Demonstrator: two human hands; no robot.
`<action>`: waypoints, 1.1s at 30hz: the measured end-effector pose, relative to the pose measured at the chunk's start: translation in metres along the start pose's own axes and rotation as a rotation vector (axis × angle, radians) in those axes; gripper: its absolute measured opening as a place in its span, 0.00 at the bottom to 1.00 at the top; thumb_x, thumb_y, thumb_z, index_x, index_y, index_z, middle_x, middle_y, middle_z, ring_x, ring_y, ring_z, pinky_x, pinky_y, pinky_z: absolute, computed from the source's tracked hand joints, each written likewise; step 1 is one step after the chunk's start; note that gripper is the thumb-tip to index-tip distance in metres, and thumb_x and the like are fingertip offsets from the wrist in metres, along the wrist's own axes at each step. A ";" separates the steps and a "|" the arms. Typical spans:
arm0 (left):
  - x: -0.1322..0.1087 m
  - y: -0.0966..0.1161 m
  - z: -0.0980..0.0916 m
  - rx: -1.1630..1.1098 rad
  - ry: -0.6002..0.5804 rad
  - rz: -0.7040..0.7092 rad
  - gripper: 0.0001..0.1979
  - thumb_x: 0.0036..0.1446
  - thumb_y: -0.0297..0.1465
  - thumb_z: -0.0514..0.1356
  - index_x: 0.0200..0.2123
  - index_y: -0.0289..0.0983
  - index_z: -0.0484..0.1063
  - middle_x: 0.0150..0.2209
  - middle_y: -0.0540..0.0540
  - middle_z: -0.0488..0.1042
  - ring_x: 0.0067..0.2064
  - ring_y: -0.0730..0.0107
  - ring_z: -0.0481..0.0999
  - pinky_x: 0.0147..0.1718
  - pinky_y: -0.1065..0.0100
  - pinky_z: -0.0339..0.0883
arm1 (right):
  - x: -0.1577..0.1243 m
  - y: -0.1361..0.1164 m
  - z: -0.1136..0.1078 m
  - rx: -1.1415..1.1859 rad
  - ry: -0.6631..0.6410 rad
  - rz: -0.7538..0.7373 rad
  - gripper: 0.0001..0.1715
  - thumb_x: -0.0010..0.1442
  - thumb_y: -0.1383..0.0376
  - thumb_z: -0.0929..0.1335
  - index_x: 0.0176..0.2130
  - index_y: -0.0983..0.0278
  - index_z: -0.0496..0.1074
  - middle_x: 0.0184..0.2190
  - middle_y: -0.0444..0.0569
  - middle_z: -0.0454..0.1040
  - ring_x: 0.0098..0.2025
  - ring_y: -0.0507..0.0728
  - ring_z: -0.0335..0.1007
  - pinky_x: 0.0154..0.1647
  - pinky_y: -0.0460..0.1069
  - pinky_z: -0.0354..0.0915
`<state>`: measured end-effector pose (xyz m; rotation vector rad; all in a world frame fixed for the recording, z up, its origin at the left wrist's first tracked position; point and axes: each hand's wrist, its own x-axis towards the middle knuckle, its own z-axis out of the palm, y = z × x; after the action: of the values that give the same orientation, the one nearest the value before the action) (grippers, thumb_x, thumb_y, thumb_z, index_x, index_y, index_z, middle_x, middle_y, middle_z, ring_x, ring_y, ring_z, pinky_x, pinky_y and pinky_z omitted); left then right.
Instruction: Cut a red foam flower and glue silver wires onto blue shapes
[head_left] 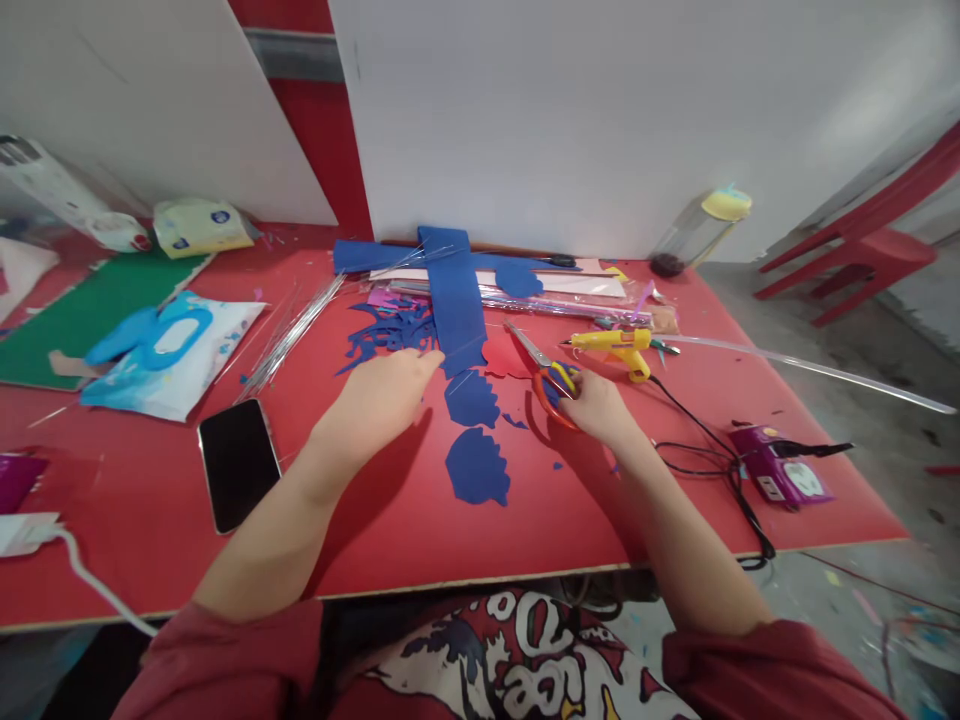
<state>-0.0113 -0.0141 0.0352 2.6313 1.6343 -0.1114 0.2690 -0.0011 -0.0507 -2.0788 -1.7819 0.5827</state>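
Observation:
My left hand (401, 385) is closed in a pinch beside a blue foam strip (455, 300). Fine wire (463, 352) runs out from its fingertips across the strip's near end. My right hand (596, 403) grips the orange and yellow handles of a pair of scissors (534, 350); the blades point away to the left, slightly apart. Below the strip lie two scalloped blue foam pieces, an upper cutout (471, 398) and a lower cutout (478, 467). Another bit of blue foam shows by the scissor handles, partly hidden by my right hand.
A yellow glue gun (615, 345) lies right of the scissors, its black cord trailing to a purple power socket (784, 470). Blue scraps (394, 332) and a bundle of wires (300, 325) lie left. A phone (238, 465) and wipes pack (176, 350) are further left.

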 end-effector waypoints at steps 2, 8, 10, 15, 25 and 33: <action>0.000 0.000 -0.001 0.001 0.031 -0.029 0.23 0.52 0.19 0.46 0.52 0.35 0.62 0.42 0.39 0.73 0.38 0.59 0.76 0.30 0.65 0.66 | -0.008 0.002 -0.008 0.058 -0.069 0.061 0.02 0.44 0.67 0.64 0.25 0.64 0.65 0.21 0.44 0.67 0.25 0.54 0.65 0.24 0.46 0.54; -0.004 0.020 0.014 0.041 -0.047 -0.059 0.15 0.55 0.20 0.44 0.41 0.31 0.66 0.34 0.39 0.73 0.33 0.59 0.76 0.27 0.65 0.67 | -0.039 0.006 -0.015 0.680 -0.209 0.134 0.12 0.39 0.62 0.66 0.28 0.62 0.61 0.15 0.35 0.57 0.17 0.46 0.50 0.17 0.43 0.48; -0.006 0.032 0.030 -0.003 -0.079 0.013 0.14 0.54 0.19 0.45 0.41 0.31 0.66 0.34 0.39 0.73 0.37 0.61 0.75 0.29 0.67 0.69 | -0.049 0.004 -0.014 0.880 -0.256 0.136 0.14 0.38 0.63 0.66 0.29 0.62 0.59 0.16 0.34 0.54 0.16 0.45 0.46 0.16 0.43 0.47; -0.006 0.050 0.071 -0.058 0.015 0.074 0.13 0.56 0.20 0.46 0.39 0.30 0.68 0.45 0.34 0.71 0.49 0.58 0.69 0.38 0.64 0.71 | -0.067 -0.001 -0.008 1.124 -0.260 0.131 0.20 0.36 0.65 0.69 0.32 0.61 0.60 0.21 0.36 0.58 0.18 0.45 0.51 0.17 0.43 0.50; -0.006 0.075 0.116 -0.080 0.109 0.070 0.16 0.60 0.25 0.47 0.45 0.23 0.68 0.56 0.24 0.62 0.61 0.51 0.59 0.56 0.56 0.58 | -0.080 -0.006 -0.009 1.203 -0.299 0.092 0.17 0.40 0.67 0.67 0.31 0.60 0.57 0.18 0.34 0.55 0.16 0.44 0.47 0.15 0.42 0.47; -0.010 0.097 0.110 -0.070 0.067 0.033 0.16 0.60 0.21 0.45 0.46 0.25 0.68 0.56 0.26 0.63 0.60 0.53 0.59 0.54 0.58 0.62 | -0.081 -0.006 -0.006 1.113 -0.267 0.135 0.17 0.41 0.65 0.69 0.30 0.60 0.57 0.16 0.32 0.54 0.13 0.43 0.45 0.13 0.41 0.47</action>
<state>0.0666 -0.0742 -0.0740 2.6350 1.5823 0.0348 0.2566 -0.0798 -0.0356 -1.3387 -0.9775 1.5061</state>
